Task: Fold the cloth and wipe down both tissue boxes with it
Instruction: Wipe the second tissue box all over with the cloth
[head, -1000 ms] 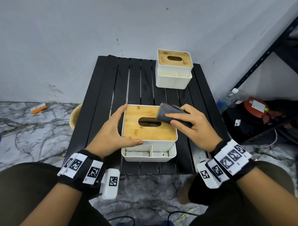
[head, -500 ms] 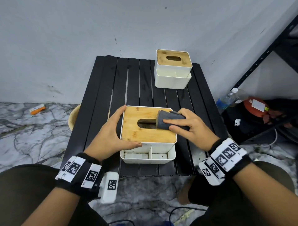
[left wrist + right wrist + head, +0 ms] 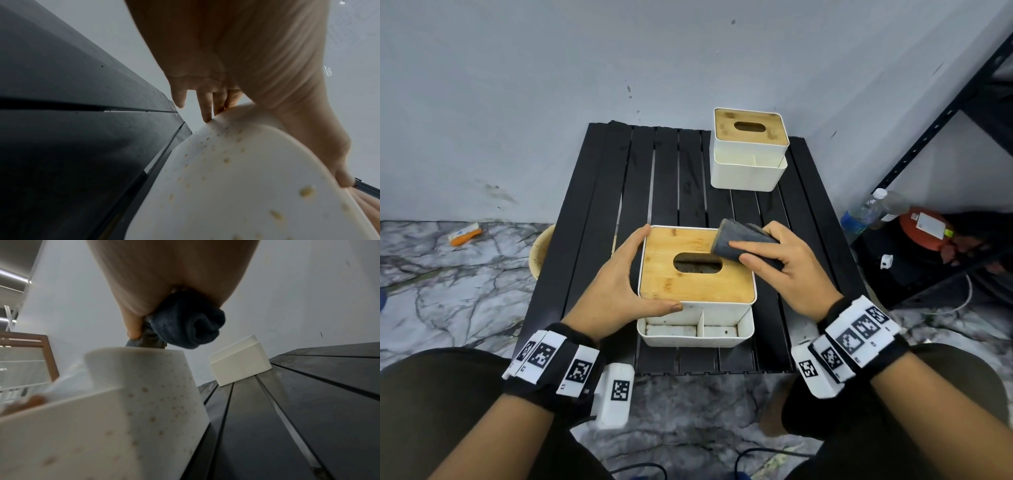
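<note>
A white tissue box with a bamboo lid (image 3: 695, 274) stands near the table's front edge; its speckled side (image 3: 127, 410) fills the right wrist view, its corner (image 3: 236, 186) the left wrist view. My left hand (image 3: 619, 284) braces its left side, fingers straight along the wall and thumb on the front face. My right hand (image 3: 784, 263) grips a folded dark grey cloth (image 3: 739, 240), bunched under the palm (image 3: 185, 324), and presses it on the lid's far right corner. A second, identical tissue box (image 3: 750, 147) sits at the table's far right (image 3: 238, 363).
The black slatted table (image 3: 664, 192) stands against a grey wall. On the marble floor lie an orange item (image 3: 465, 234) at the left and a round beige bowl (image 3: 541, 253) beside the table. A plastic bottle (image 3: 866, 212) and a black shelf frame (image 3: 935, 126) stand at the right.
The right hand slid the cloth from the lid's slot back to the far right corner of the lid. The left hand kept its hold on the box's side.
</note>
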